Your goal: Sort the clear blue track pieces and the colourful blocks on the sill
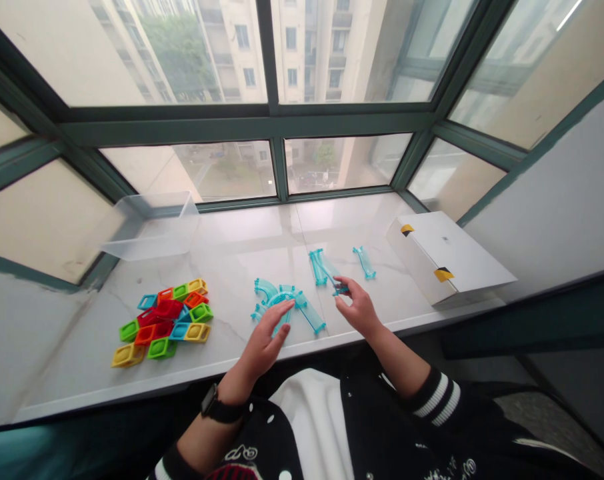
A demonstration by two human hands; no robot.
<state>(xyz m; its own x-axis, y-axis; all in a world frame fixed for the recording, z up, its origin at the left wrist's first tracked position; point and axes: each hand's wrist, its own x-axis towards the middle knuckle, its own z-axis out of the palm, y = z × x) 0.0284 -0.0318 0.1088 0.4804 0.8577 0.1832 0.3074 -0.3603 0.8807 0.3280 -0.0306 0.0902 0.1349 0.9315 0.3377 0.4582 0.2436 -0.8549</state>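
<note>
My right hand [358, 305] pinches one end of a clear blue plastic track piece [328, 268], which slants up and left over another straight blue piece [317, 267] on the sill. My left hand [268, 337] is over a cluster of blue track pieces [267, 289], some of them curved; its fingers are stretched out and the thumb is apart. A longer straight blue piece [309, 315] lies just right of its fingertips. Farther right, a short bent blue piece [365, 263] lies by itself. The left hand partly hides the cluster.
Colourful blocks [168, 310] in red, green, yellow and blue are grouped on the left. Behind them stands a clear plastic bin [157, 248]. A white box [452, 257] with yellow-black tabs sits at the right. Windows border the marble-look sill [242, 230]; its front edge is near my body.
</note>
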